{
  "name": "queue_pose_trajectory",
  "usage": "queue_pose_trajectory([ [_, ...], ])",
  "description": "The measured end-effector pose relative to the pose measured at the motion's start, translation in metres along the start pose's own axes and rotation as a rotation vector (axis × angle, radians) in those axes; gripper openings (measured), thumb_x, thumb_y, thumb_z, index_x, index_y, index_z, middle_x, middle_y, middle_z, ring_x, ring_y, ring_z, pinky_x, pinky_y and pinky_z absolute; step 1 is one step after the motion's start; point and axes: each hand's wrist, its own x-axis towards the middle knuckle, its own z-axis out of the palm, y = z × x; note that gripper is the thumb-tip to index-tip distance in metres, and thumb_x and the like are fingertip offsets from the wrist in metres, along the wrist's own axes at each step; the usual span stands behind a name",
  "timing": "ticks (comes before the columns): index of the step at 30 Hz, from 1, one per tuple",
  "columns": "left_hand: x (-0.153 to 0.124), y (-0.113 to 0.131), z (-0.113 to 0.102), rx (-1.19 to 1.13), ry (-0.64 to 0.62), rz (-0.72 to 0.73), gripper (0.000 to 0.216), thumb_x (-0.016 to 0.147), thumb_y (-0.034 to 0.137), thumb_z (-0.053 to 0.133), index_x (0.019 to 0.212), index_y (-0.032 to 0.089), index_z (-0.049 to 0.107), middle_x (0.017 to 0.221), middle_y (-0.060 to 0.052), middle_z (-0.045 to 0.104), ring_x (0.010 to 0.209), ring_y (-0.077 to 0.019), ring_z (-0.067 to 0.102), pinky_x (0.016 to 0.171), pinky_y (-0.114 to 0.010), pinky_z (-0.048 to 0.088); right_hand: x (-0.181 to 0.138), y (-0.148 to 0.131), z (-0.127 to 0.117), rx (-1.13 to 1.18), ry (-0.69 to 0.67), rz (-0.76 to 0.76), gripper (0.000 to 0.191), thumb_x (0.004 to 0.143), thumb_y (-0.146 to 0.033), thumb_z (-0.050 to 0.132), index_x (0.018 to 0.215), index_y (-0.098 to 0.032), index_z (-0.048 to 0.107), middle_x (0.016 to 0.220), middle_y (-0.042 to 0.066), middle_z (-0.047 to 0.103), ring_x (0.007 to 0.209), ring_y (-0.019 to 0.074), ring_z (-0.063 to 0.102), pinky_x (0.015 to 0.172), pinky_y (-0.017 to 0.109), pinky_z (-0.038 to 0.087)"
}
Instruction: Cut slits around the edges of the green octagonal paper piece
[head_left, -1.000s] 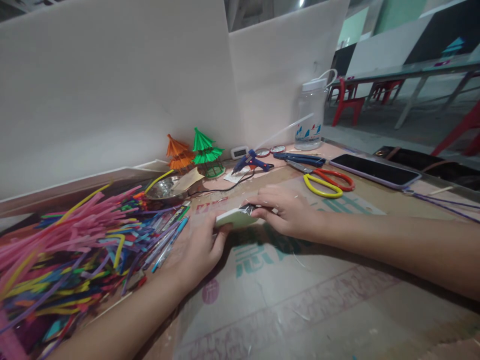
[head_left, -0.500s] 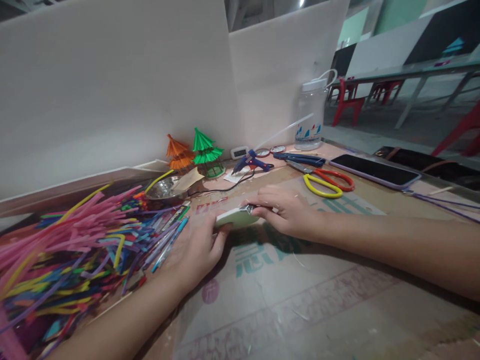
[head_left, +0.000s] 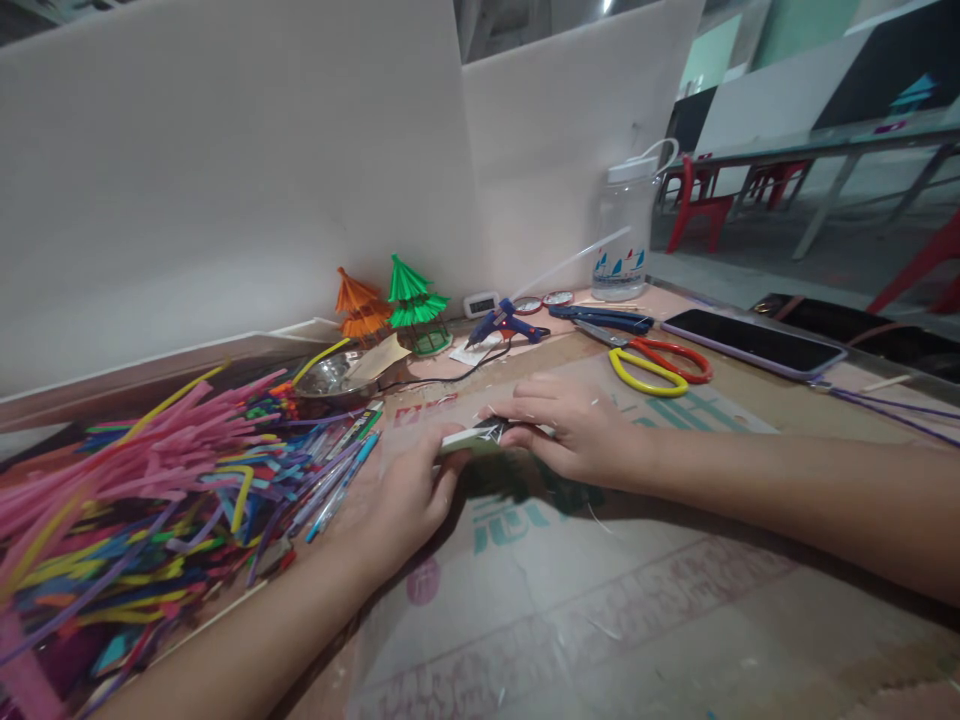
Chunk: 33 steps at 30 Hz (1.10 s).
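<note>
Between my two hands, above the table's middle, is a small flat pale-green piece with a white edge [head_left: 463,440]; its exact kind is unclear. My left hand [head_left: 416,485] is closed on the left end, thumb below and fingers behind. At the other end, my right hand [head_left: 566,425] pinches a dark, shiny bit [head_left: 493,430] lying against the piece. My fingers partly hide that bit, and I cannot tell whether it is attached. Beneath the hands lies a printed plastic-covered sheet [head_left: 570,610] with thin glue-like strands on it.
Pipe cleaners [head_left: 150,480] and pens [head_left: 345,485] lie left. Behind are a metal bowl [head_left: 326,378], orange [head_left: 361,305] and green [head_left: 414,300] tower models and a glue gun [head_left: 501,325]. Scissors [head_left: 649,365], pliers [head_left: 600,319], a phone [head_left: 754,342] and a bottle [head_left: 621,235] stand or lie right.
The pale piece has tipped so less of its face shows. Both hands stay on it, with the right fingers slightly shifted. The surroundings stay the same apart from a slight view shift.
</note>
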Motion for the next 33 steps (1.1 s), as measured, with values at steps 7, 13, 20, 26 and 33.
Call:
queue_pose_trajectory([
  [7, 0.000, 0.003, -0.001, -0.036, -0.002, -0.046, 0.028, 0.098, 0.039, 0.045, 0.119, 0.025, 0.057, 0.106, -0.007, 0.071, 0.099, -0.0255, 0.066, 0.087, -0.039, 0.050, -0.001, 0.003, 0.005, 0.051, 0.048, 0.137, 0.029, 0.102, -0.033, 0.051, 0.111, -0.015, 0.072, 0.093, 0.009, 0.075, 0.085, 0.0197, 0.067, 0.075, 0.032, 0.052],
  [13, 0.004, -0.004, 0.004, -0.127, 0.089, -0.042, 0.030, 0.098, 0.037, 0.049, 0.123, 0.023, 0.055, 0.113, -0.010, 0.068, 0.110, -0.0252, 0.064, 0.093, -0.038, 0.051, -0.005, 0.016, 0.010, 0.078, 0.064, 0.371, 0.031, 0.099, -0.035, 0.053, 0.116, -0.019, 0.072, 0.108, 0.010, 0.076, 0.096, 0.0235, 0.070, 0.084, 0.038, 0.055],
  [20, 0.005, -0.009, 0.006, -0.134, 0.109, -0.043, 0.025, 0.096, 0.030, 0.050, 0.119, 0.023, 0.057, 0.109, -0.009, 0.068, 0.107, -0.0245, 0.064, 0.093, -0.038, 0.051, -0.008, 0.008, 0.010, 0.039, 0.036, 0.219, 0.032, 0.100, -0.035, 0.053, 0.115, -0.014, 0.072, 0.096, 0.011, 0.076, 0.084, 0.0215, 0.067, 0.076, 0.035, 0.053],
  [26, 0.004, -0.009, 0.005, -0.110, 0.065, -0.043, 0.025, 0.095, 0.026, 0.051, 0.119, 0.025, 0.058, 0.105, -0.007, 0.069, 0.104, -0.0242, 0.064, 0.093, -0.039, 0.051, -0.006, 0.005, 0.006, 0.031, 0.042, 0.150, 0.029, 0.100, -0.033, 0.054, 0.114, -0.013, 0.071, 0.096, 0.011, 0.076, 0.083, 0.0209, 0.067, 0.074, 0.034, 0.052],
  [33, 0.004, -0.005, 0.001, -0.098, 0.053, -0.041, 0.023, 0.095, 0.028, 0.051, 0.116, 0.024, 0.058, 0.105, -0.008, 0.069, 0.104, -0.0249, 0.064, 0.092, -0.039, 0.051, -0.008, 0.007, 0.006, -0.001, 0.004, 0.141, 0.028, 0.100, -0.032, 0.054, 0.119, -0.017, 0.068, 0.098, 0.010, 0.074, 0.086, 0.0215, 0.065, 0.075, 0.034, 0.050],
])
